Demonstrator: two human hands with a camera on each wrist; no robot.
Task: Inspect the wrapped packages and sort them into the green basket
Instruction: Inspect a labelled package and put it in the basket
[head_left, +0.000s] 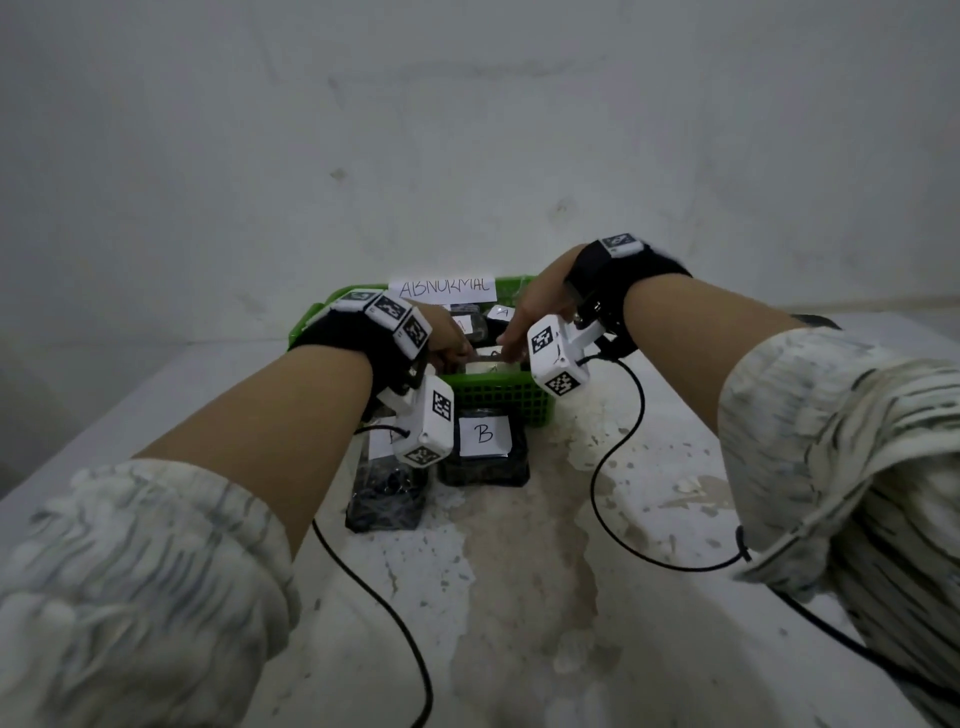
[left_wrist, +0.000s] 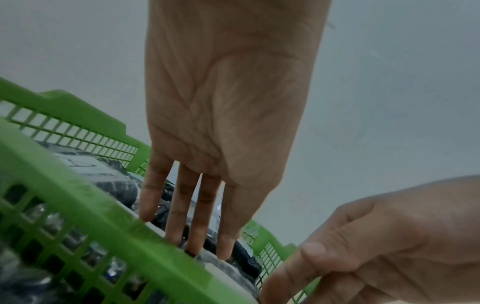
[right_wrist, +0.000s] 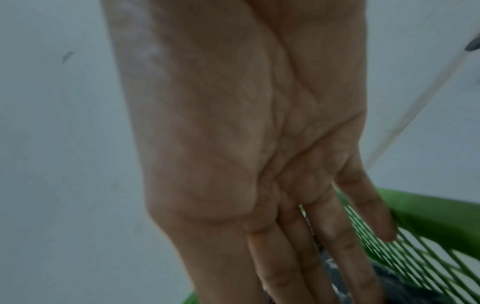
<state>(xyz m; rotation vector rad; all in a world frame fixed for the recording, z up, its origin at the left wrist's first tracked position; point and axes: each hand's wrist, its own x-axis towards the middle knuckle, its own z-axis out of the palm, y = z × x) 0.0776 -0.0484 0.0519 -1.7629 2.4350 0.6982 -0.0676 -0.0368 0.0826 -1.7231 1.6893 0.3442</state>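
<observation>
Both hands reach into the green basket (head_left: 493, 400) at 12 o'clock. Left hand (left_wrist: 228, 115) fingers straight, pressing a wrapped package (left_wrist: 233, 253); right hand (right_wrist: 259, 144) likewise extended, holding nothing. Better to seat it flat, label up

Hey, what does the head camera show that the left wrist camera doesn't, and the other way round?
Only the head view shows the paper sign reading ABNORMAL on the basket's far rim, the package labelled B and a second package lying on the table outside the basket, plus both sleeves and wrist cables.

Only the left wrist view shows the left hand palm side, its straight fingers reaching onto a wrapped package inside.

Both show the green basket, packages in it, and the right hand at its rim.
</observation>
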